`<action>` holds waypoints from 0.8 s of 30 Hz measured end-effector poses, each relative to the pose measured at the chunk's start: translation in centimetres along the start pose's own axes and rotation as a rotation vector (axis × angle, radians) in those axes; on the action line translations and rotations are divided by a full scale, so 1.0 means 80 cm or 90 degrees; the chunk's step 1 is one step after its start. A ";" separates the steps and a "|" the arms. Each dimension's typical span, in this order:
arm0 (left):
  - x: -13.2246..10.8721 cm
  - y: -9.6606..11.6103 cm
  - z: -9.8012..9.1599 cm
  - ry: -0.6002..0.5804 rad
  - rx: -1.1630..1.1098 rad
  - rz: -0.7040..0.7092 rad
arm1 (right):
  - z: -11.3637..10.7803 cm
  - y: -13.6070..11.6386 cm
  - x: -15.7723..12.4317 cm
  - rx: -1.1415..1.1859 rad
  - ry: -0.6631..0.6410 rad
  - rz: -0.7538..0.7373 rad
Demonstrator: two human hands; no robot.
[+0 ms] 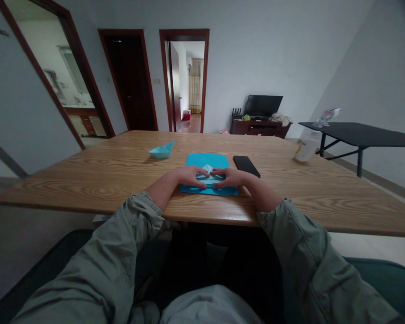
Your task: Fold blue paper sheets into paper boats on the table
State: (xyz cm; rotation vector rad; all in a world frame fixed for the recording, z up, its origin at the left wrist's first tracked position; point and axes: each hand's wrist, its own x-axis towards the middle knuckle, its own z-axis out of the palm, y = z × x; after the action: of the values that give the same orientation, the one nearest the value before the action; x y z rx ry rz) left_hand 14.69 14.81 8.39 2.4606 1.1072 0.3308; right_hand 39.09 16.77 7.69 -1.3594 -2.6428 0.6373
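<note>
A piece of light-blue folded paper (pixel 209 179) lies on a brighter blue sheet (pixel 207 159) near the table's front edge. Its top comes to a point, with crosswise fold lines below. My left hand (pixel 193 176) grips its left side, thumb at the lower edge and fingers higher up. From the right, my right hand (pixel 230 177) holds the same paper, thumb low and fingertips near the peak. The two hands almost meet over it and hide its side ends. A finished light-blue paper boat (pixel 162 151) stands farther off to the left.
A black phone (pixel 246 166) lies just right of the blue sheet on the wooden table (pixel 121 180). A clear plastic bottle (pixel 307 147) stands toward the right edge. Beyond are a black folding table (pixel 367 133) and a television (pixel 263 105) on a low cabinet.
</note>
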 end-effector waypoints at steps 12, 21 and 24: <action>0.012 -0.033 -0.005 0.045 -0.065 -0.060 | -0.010 -0.010 -0.007 -0.011 0.126 0.079; 0.010 -0.034 -0.002 0.108 -0.026 -0.083 | -0.006 -0.010 -0.007 -0.031 0.227 0.080; 0.009 -0.034 -0.004 0.091 0.007 -0.093 | -0.004 -0.006 -0.005 -0.050 0.229 0.084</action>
State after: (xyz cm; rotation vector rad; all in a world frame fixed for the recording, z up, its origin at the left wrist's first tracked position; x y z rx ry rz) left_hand 13.28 17.03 7.43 2.3798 1.3436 0.4629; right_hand 39.08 16.33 8.21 -1.5145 -2.3295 0.2705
